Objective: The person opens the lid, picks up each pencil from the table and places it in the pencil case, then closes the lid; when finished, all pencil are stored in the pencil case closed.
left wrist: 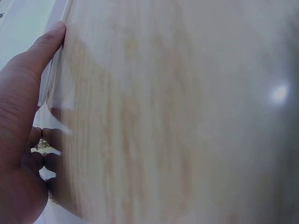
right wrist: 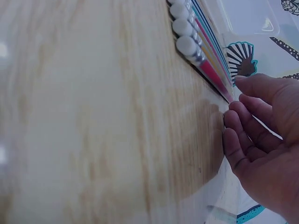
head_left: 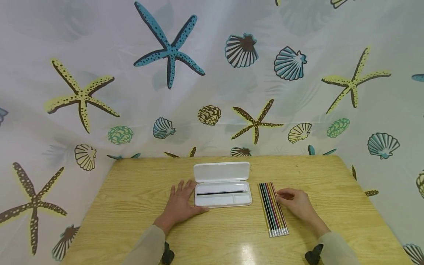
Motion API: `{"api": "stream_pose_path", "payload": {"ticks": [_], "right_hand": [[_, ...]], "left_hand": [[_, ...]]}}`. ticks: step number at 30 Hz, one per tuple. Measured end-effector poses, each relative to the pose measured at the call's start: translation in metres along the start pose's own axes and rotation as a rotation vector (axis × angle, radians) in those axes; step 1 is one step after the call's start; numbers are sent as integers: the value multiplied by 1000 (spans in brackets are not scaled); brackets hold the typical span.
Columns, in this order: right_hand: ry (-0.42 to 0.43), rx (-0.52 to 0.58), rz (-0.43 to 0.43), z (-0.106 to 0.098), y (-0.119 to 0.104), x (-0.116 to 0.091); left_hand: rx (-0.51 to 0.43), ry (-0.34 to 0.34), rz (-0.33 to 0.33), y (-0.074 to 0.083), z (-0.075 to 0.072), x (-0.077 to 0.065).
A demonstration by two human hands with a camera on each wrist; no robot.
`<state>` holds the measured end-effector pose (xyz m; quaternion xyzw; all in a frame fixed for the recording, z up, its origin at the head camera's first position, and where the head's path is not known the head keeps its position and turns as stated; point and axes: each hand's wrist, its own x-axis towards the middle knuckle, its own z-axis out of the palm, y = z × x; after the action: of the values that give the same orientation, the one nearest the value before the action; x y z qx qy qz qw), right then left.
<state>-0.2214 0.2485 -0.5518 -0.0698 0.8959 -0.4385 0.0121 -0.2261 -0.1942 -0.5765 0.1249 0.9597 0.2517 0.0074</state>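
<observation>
A white pencil case (head_left: pixel 223 200) lies with its lid (head_left: pixel 222 172) raised at the back, and one black pencil (head_left: pixel 220 193) lies inside. My left hand (head_left: pixel 180 204) rests at the case's left side, fingers spread and the thumb along its front edge; the left wrist view shows that thumb touching the rim. To the right of the case, several coloured pencils (head_left: pixel 273 209) lie side by side, white erasers toward me. At the row's right edge is my right hand (head_left: pixel 296 204), thumb and fingers beside the outermost, red pencil (right wrist: pixel 212 74), with no grip visible.
The wooden table (head_left: pixel 228 239) bears the case and the pencils. A white cloth (head_left: pixel 212 88) printed with starfish and shells hangs behind it and along both sides. Dark wrist devices (head_left: pixel 168 254) show near both sleeves.
</observation>
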Motion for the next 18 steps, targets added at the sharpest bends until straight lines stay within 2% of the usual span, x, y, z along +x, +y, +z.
{"api": "stream_pose_path", "payload": {"ticks": [12, 18], "right_hand": [[-9, 6, 17, 3, 5, 1], [24, -45, 27, 4, 1, 3]], "left_hand": [[-3, 10, 6, 0, 1, -1], [-9, -1, 3, 0, 0, -1]]}}
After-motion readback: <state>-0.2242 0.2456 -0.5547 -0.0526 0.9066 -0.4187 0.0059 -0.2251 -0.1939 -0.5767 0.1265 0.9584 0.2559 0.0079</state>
